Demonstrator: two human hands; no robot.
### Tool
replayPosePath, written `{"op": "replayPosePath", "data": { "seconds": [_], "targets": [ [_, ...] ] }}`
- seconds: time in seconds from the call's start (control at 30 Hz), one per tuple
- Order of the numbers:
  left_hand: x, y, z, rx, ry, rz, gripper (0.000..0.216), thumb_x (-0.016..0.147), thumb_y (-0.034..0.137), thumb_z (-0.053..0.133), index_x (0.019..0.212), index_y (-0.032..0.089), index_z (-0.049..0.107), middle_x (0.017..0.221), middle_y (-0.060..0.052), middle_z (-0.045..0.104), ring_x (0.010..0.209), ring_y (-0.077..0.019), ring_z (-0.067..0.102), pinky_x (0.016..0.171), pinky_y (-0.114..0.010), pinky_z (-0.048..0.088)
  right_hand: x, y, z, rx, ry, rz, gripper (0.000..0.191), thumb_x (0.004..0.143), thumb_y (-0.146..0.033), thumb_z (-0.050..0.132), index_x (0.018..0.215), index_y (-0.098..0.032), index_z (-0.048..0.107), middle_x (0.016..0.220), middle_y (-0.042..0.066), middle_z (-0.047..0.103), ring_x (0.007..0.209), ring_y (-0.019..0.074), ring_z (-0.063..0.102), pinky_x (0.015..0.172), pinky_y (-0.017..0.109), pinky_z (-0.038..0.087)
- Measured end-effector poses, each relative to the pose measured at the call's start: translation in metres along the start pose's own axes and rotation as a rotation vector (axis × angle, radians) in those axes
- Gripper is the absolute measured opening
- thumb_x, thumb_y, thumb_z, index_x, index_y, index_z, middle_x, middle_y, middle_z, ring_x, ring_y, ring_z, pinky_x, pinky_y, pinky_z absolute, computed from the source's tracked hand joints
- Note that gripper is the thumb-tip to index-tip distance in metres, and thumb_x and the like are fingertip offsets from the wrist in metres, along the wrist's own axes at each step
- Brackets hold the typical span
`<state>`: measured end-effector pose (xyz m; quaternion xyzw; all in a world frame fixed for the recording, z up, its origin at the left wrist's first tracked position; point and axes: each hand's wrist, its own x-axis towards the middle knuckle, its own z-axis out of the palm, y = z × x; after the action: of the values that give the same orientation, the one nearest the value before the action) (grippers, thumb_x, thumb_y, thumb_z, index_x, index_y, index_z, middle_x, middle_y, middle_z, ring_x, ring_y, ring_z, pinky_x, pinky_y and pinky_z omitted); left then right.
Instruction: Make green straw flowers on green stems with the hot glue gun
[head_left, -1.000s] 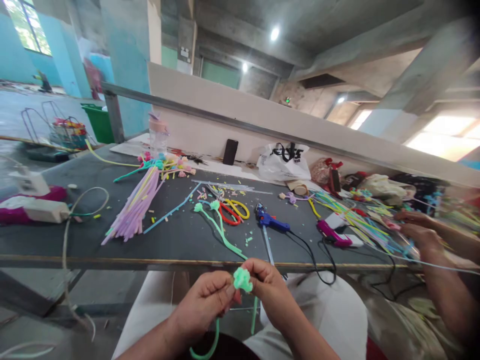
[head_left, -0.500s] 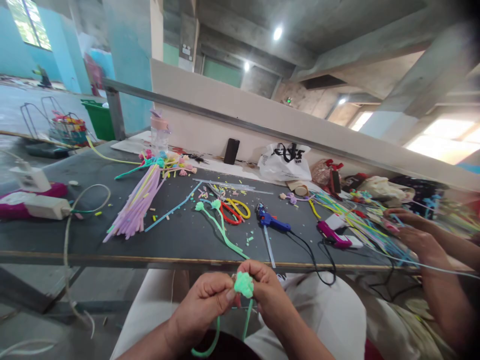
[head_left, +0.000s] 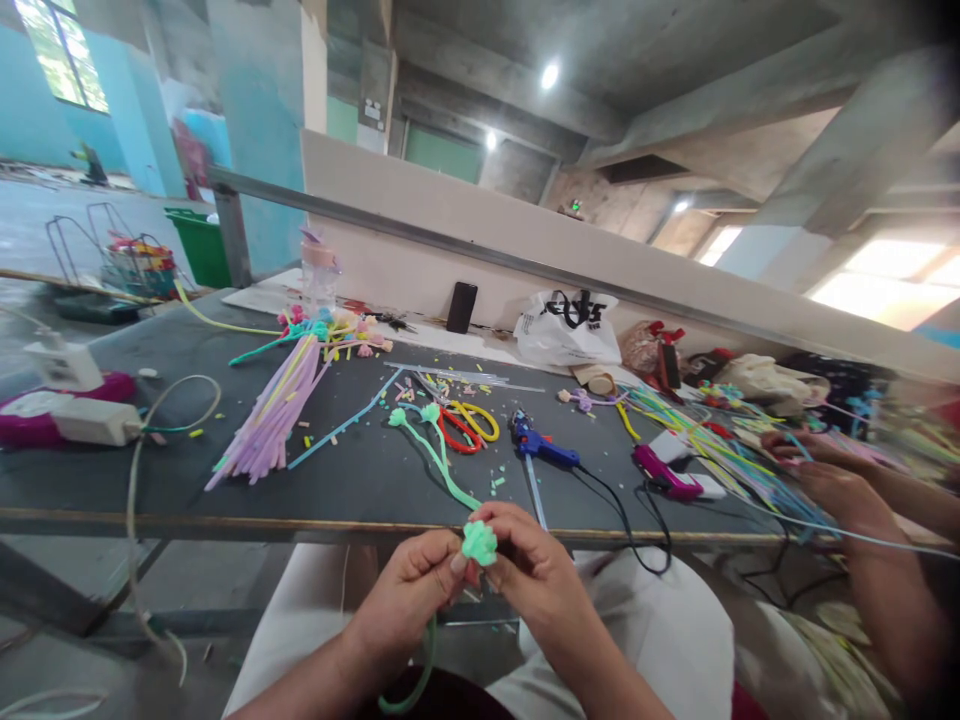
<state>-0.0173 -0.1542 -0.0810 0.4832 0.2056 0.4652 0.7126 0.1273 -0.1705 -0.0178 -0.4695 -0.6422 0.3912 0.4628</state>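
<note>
Between my two hands, just in front of the table edge, is a mint-green pipe-cleaner flower [head_left: 480, 542]. My left hand [head_left: 424, 578] pinches it from the left, with a green stem hanging below. My right hand [head_left: 529, 562] grips its right side, fingertips curled round the bloom. On the table beyond lie two similar green pipe-cleaner flowers [head_left: 439, 455] on long stems. Close behind them are scissors [head_left: 474, 425] with red and yellow handles. A blue glue gun [head_left: 547, 446] rests to the right, a clear glue stick [head_left: 535, 490] by it.
A bundle of lilac pipe cleaners [head_left: 271, 420] lies at left, near a power strip [head_left: 45, 412] with cables. Along the back stand a bottle [head_left: 319, 280], a phone [head_left: 462, 307] and a white bag [head_left: 566, 330]. At far right another person's hands [head_left: 832, 480] work among coloured stems.
My hands have risen slightly and shifted a little left with the green flower. The flower has turned somewhat, and the stem beneath my right hand no longer shows.
</note>
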Motion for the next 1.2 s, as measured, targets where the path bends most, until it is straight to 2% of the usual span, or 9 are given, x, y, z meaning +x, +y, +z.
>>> {"op": "replayPosePath", "data": {
  "seconds": [0.13,0.23,0.43,0.73,0.97,1.2],
  "targets": [
    [-0.001,0.000,0.002,-0.011,0.005,-0.015,0.032,0.080,0.042,0.057,0.066,0.014,0.056,0.052,0.006,0.033,0.049,-0.0067,0.025,0.048,-0.021,0.018,-0.003,0.009,0.005,0.375,-0.015,0.225,0.013,0.068,-0.030,0.073,0.072,-0.019,0.067,0.082,0.000,0.055,0.071,0.0120,0.051,0.066,0.022,0.040],
    [-0.001,0.003,0.002,0.063,0.030,0.004,0.033,0.081,0.043,0.056,0.066,0.013,0.056,0.052,0.006,0.034,0.049,-0.0067,0.025,0.048,-0.021,0.020,-0.003,0.014,0.007,0.494,-0.035,0.295,0.019,0.066,-0.029,0.076,0.079,-0.019,0.066,0.069,-0.003,0.056,0.064,0.0098,0.048,0.063,0.021,0.038],
    [0.001,0.010,0.000,0.361,0.064,0.144,0.035,0.085,0.041,0.048,0.062,0.014,0.054,0.056,0.004,0.037,0.054,-0.0087,0.033,0.053,-0.021,0.027,0.000,0.005,0.008,0.398,0.005,0.361,0.024,0.059,-0.029,0.080,0.071,-0.015,0.065,0.065,-0.003,0.059,0.063,0.0101,0.050,0.064,0.021,0.039],
    [0.005,0.013,0.003,0.803,0.082,0.357,0.032,0.089,0.025,0.039,0.059,0.017,0.042,0.057,0.003,0.042,0.056,-0.0096,0.039,0.055,-0.021,0.031,0.004,-0.002,0.007,0.134,0.131,0.361,0.029,0.053,-0.038,0.079,0.059,-0.016,0.061,0.055,-0.003,0.057,0.055,0.0115,0.046,0.056,0.023,0.036],
    [0.007,0.013,0.005,1.011,0.064,0.588,0.027,0.086,0.012,0.040,0.060,0.019,0.038,0.057,0.002,0.042,0.054,-0.0096,0.039,0.053,-0.021,0.030,-0.003,0.000,0.008,0.181,0.203,0.445,0.029,0.054,-0.038,0.077,0.060,-0.014,0.061,0.054,-0.004,0.054,0.054,0.0098,0.041,0.055,0.022,0.031],
    [0.006,0.006,-0.006,1.158,-0.027,0.609,0.024,0.086,0.012,0.036,0.064,0.019,0.041,0.062,-0.001,0.047,0.060,-0.0130,0.044,0.058,-0.024,0.035,-0.007,0.005,0.011,0.201,0.170,0.429,0.025,0.058,-0.036,0.076,0.068,-0.015,0.065,0.062,-0.002,0.059,0.063,0.0139,0.049,0.063,0.025,0.036]
  ]
}}
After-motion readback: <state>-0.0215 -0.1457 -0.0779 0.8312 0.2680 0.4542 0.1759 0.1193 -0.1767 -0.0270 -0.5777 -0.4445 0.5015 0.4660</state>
